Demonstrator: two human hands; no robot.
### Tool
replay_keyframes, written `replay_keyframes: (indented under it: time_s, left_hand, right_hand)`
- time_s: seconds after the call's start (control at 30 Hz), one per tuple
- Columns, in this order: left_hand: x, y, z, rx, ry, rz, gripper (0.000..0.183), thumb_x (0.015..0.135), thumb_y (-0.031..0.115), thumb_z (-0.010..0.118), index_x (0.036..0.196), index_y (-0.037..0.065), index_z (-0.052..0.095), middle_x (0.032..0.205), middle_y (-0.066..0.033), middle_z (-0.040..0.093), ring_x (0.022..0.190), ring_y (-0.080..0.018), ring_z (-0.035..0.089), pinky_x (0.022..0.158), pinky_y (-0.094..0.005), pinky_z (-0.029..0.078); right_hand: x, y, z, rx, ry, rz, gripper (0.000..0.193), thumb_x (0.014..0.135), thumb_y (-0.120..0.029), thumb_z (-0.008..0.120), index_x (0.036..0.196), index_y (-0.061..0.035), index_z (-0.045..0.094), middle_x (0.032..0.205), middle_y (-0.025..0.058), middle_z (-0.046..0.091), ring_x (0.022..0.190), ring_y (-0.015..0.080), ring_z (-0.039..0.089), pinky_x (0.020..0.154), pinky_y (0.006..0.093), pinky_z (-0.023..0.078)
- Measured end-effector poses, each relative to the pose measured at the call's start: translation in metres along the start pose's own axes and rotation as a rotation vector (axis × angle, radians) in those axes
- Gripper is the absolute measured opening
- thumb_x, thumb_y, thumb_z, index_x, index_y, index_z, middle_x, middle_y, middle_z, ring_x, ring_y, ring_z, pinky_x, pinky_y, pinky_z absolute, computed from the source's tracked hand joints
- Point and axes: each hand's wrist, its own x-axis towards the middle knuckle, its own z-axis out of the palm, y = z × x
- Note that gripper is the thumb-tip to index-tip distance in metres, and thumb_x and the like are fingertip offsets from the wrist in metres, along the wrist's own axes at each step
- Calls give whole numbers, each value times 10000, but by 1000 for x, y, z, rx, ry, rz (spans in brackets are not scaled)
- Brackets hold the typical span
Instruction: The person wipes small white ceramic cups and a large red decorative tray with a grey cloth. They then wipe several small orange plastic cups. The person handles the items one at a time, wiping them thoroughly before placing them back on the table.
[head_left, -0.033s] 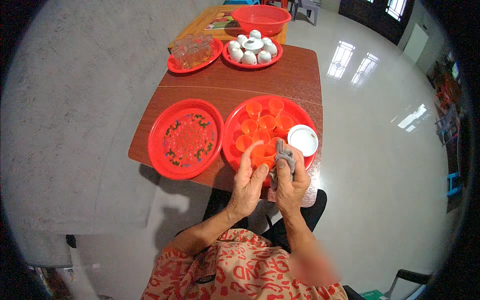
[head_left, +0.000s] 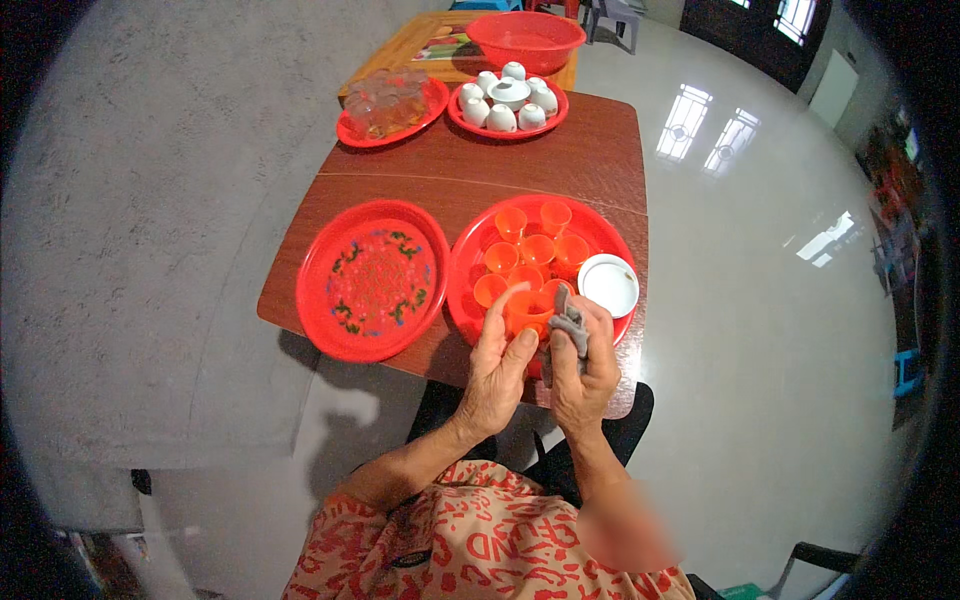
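My left hand is closed round an orange plastic cup, thumb on the near side. In my right hand a crumpled grey cloth is gripped, right beside that cup. Both hands are over the near edge of a round red tray. Several more orange cups stand on this tray. A white round dish lies at its right side, close to my right fingertips. To the left is another red tray, with a flower pattern and nothing standing on it.
Farther back on the brown table, a red plate bears several clear glasses. Beside it, another red plate carries several white cups around a lidded white bowl. A red basin stands behind.
The whole view has shifted very slightly. My hands keep hold of the same cup and cloth, and the cloth's folds look a little different.
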Motion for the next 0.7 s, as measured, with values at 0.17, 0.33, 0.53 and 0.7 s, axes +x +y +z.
replay_keyframes:
  time_s: [0.17, 0.33, 0.53, 0.7]
  left_hand:
    - [16, 18, -12, -82, 92, 55, 465, 925, 112, 478, 1346, -2, 317, 1233, -104, 482, 1127, -167, 480, 974, -321, 388]
    - [9, 20, -30, -47, 188, 3, 461, 911, 79, 457, 1342, -9, 321, 1243, -109, 477, 1124, -179, 489, 988, -327, 383]
    - [1, 0, -48, 6, 245, -57, 433, 907, 83, 454, 1319, -4, 356, 1225, -110, 493, 1091, -175, 510, 914, -301, 426]
    - [-6, -12, -62, 163, 253, -118, 416, 908, 91, 460, 1306, 1, 377, 1159, -92, 517, 1012, -153, 528, 851, -279, 449]
  right_hand:
    - [-13, -2, -20, -218, -232, -138, 344, 716, 61, 641, 1050, -9, 600, 977, 159, 548, 827, 259, 594, 705, 310, 485]
    - [-38, 15, -57, -448, -315, -87, 294, 725, 4, 619, 1019, -2, 613, 1019, 179, 572, 875, 302, 611, 759, 351, 501]
    - [-24, 20, -78, -540, -434, 54, 345, 703, -36, 625, 1041, 3, 569, 1112, 178, 562, 973, 333, 592, 809, 382, 498]
    - [-16, 24, -78, -595, -586, 52, 381, 695, -79, 648, 1059, -29, 550, 1108, 158, 536, 964, 335, 582, 805, 395, 496]
